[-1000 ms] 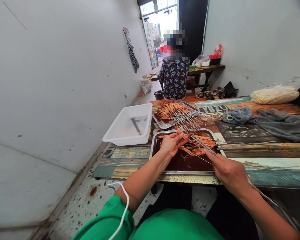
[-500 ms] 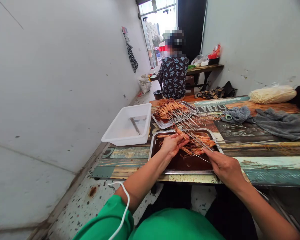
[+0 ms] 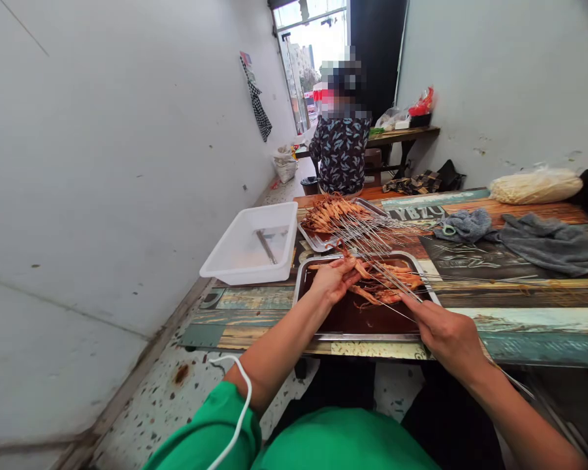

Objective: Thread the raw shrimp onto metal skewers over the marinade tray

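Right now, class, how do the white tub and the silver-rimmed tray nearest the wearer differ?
The white tub is deep, while the silver-rimmed tray is shallow. The tub is pale inside; the tray, dark brown. One long grey object lies in the tub; several orange-brown pieces lie in the tray. Both are open-topped and stand on the table.

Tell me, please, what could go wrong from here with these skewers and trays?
A prick is possible: the skewers in the right hand reach close to the left hand, which holds food. The near tray sits by the front edge of the table, so a bump might spill its contents. The other skewers, fanning out from the far tray, might catch on the held ones.
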Action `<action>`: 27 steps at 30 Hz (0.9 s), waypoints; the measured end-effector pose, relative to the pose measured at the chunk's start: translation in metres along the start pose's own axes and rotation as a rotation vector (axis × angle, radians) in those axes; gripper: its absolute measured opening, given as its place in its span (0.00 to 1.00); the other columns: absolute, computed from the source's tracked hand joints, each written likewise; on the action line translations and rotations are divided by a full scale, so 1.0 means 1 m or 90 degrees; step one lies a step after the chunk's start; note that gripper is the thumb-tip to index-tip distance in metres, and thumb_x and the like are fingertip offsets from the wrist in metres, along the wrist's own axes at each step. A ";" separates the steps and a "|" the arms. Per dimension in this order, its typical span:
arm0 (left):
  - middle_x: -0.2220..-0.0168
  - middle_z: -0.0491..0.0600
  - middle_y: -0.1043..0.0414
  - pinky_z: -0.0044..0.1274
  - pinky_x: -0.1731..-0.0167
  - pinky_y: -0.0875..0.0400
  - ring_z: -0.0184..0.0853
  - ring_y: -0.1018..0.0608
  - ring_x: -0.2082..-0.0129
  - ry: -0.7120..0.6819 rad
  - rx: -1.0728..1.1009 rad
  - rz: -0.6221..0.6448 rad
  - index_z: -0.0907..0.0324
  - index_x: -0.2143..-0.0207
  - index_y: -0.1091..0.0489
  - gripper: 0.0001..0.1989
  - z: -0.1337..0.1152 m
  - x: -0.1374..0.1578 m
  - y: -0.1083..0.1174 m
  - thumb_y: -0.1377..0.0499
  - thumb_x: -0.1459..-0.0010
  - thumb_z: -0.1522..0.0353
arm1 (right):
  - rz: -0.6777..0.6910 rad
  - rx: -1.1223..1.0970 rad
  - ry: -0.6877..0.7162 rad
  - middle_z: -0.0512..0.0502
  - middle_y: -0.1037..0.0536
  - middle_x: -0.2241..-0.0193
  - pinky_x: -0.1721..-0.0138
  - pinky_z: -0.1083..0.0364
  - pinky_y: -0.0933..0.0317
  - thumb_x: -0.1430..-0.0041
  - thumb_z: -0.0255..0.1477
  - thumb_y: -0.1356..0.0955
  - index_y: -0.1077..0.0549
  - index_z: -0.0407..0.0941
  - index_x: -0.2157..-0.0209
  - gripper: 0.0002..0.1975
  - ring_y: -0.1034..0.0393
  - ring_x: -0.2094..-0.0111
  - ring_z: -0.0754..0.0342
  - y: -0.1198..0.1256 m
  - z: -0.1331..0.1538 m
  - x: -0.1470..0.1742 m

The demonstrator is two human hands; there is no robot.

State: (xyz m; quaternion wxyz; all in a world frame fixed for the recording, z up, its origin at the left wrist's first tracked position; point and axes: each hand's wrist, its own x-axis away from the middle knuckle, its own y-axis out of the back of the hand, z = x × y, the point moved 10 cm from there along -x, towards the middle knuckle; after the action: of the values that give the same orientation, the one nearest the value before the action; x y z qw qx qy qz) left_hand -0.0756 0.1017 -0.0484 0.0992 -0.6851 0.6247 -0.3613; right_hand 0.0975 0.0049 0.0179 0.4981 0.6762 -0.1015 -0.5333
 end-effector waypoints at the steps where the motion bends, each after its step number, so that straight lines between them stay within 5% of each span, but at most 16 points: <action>1: 0.71 0.52 0.26 0.30 0.56 0.29 0.32 0.22 0.68 -0.005 -0.003 -0.002 0.67 0.73 0.32 0.02 0.000 0.001 -0.001 0.42 0.48 0.78 | -0.002 0.007 0.009 0.49 0.23 0.72 0.75 0.62 0.43 0.41 0.23 0.40 0.29 0.47 0.51 0.18 0.30 0.75 0.60 0.001 0.002 -0.001; 19: 0.74 0.51 0.26 0.28 0.56 0.29 0.31 0.22 0.68 -0.013 0.039 -0.047 0.67 0.75 0.32 0.06 0.005 0.010 -0.005 0.44 0.46 0.79 | 0.016 0.040 0.005 0.48 0.22 0.69 0.78 0.61 0.43 0.42 0.22 0.41 0.30 0.46 0.50 0.20 0.29 0.75 0.59 -0.002 0.006 -0.001; 27: 0.72 0.53 0.25 0.28 0.57 0.29 0.33 0.22 0.68 -0.017 0.032 -0.005 0.68 0.74 0.33 0.05 0.013 0.007 -0.008 0.45 0.45 0.79 | 0.014 0.041 -0.003 0.48 0.21 0.69 0.77 0.61 0.44 0.41 0.23 0.41 0.29 0.46 0.51 0.18 0.28 0.73 0.59 -0.002 0.006 -0.003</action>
State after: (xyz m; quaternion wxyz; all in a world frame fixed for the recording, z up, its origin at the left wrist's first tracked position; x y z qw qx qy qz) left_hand -0.0616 0.0922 -0.0507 0.1235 -0.6897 0.6111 -0.3683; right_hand 0.0902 0.0043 0.0185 0.4816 0.6896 -0.1269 -0.5258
